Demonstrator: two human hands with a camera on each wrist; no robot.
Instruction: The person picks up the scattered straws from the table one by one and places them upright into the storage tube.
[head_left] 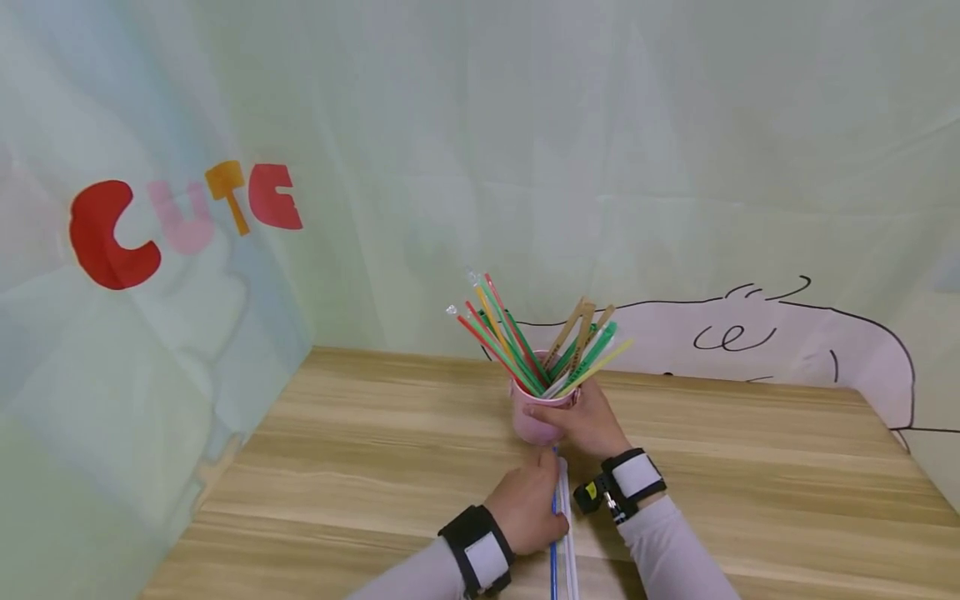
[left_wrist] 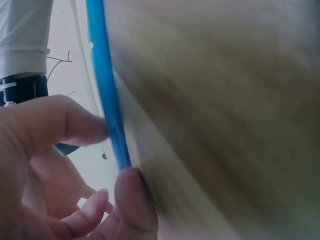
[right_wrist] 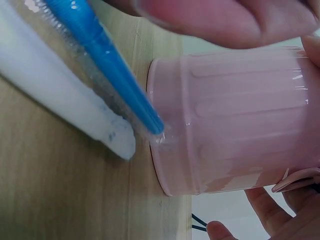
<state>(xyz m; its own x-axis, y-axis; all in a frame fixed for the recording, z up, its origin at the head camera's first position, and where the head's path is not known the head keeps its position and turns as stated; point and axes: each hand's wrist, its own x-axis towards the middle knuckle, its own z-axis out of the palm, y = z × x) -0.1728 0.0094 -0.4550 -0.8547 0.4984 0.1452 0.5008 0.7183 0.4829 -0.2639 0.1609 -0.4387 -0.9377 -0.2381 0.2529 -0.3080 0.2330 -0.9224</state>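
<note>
My right hand (head_left: 596, 421) grips a pink cup (right_wrist: 240, 120) from its right side, thumb across the front. The cup stands on the table, filled with several straws (head_left: 517, 354) in red, green, yellow and brown, some in clear wrappers. Just in front of the cup, my left hand (head_left: 525, 504) holds a blue straw (left_wrist: 107, 80), thumb and fingertip against it. In the right wrist view, the tip of this clear-wrapped straw (right_wrist: 120, 72) overlaps the cup's base. Next to it lies a thick white stick-like piece (right_wrist: 65, 80) with a rounded end, running towards me.
The wood-grain table (head_left: 375, 442) extends to both sides of the cup. Behind it hangs a pale green cloth (head_left: 465, 167) with a cartoon outline at right and coloured letters at left. Black straps with small cameras (head_left: 592, 493) sit on the wrists.
</note>
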